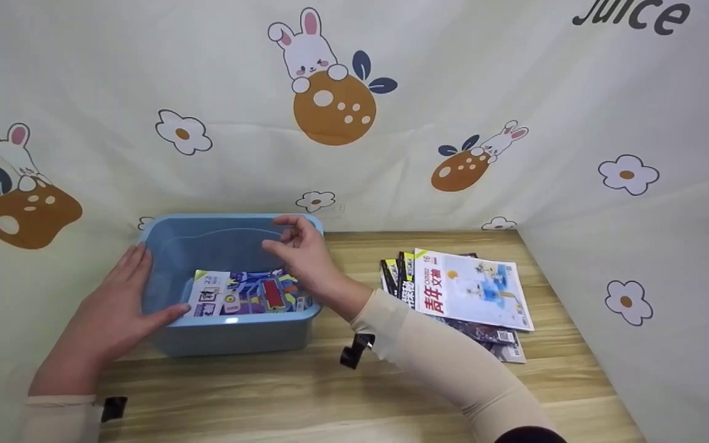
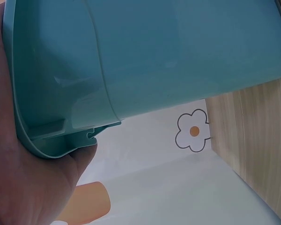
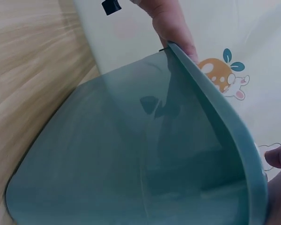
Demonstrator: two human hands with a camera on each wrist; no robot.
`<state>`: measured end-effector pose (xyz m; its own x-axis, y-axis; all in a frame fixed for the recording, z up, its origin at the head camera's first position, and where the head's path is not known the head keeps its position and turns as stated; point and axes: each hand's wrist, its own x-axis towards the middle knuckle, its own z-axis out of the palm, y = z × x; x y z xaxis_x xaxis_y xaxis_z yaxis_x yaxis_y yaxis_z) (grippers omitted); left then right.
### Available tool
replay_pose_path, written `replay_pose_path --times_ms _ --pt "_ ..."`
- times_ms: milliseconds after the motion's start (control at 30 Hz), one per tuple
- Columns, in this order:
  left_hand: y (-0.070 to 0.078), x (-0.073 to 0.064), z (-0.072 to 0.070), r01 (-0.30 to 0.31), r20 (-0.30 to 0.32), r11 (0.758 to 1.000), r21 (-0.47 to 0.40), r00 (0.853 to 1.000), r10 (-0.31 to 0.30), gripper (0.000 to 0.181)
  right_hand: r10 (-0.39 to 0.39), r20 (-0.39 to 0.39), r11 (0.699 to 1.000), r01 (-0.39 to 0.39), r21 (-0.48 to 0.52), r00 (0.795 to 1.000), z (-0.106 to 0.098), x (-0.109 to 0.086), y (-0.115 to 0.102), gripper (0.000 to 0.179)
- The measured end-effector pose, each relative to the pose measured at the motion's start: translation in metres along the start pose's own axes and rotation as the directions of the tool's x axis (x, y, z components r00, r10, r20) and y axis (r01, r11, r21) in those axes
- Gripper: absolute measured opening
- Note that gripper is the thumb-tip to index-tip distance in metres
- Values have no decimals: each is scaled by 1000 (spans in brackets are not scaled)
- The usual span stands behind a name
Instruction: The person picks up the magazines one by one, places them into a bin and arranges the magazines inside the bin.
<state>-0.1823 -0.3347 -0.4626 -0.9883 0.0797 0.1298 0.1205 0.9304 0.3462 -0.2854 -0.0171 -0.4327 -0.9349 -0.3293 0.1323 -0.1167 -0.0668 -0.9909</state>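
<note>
A blue plastic bin (image 1: pixel 237 335) stands on the wooden table, with a colourful magazine (image 1: pixel 210 295) lying inside it. My left hand (image 1: pixel 114 301) grips the bin's left rim, the thumb lying along the front edge. In the left wrist view the palm and a fingertip hug the rim's corner. Above the bin's right rim hovers my right hand (image 1: pixel 305 252), its fingers loosely bent and nothing between them. Part of the magazine is hidden behind the right hand and the rim.
To the right of the bin lies a loose pile of several magazines, topped by a white and blue magazine (image 1: pixel 477 289). A printed cloth (image 1: pixel 379 197) with rabbits, oranges and flowers hangs behind and beside the table (image 1: pixel 391 394).
</note>
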Motion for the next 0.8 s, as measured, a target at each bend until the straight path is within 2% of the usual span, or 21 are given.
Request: replay_pose_path --times_ms 167,367,500,600,733,800 --pt "0 1 -1 1 9 1000 -1 1000 -1 128 -72 -6 995 71 -69 997 -24 -6 0 38" --pt "1 4 -3 -17 12 1000 8 1000 16 127 -133 -38 977 125 -173 990 -77 -25 10 34" --pt "1 4 -3 -19 13 1000 10 1000 19 128 -115 -45 961 100 -256 992 -121 -42 22 32" --pt "0 3 -3 -14 20 1000 6 1000 14 128 -105 -56 937 80 -339 993 -153 -53 31 28" --pt "0 1 -2 -4 33 1000 -2 999 4 128 -113 -102 901 59 -430 988 -192 -63 43 25" --pt "0 1 -2 -2 30 1000 -5 1000 2 128 -99 -135 896 29 -442 986 -210 -68 49 25"
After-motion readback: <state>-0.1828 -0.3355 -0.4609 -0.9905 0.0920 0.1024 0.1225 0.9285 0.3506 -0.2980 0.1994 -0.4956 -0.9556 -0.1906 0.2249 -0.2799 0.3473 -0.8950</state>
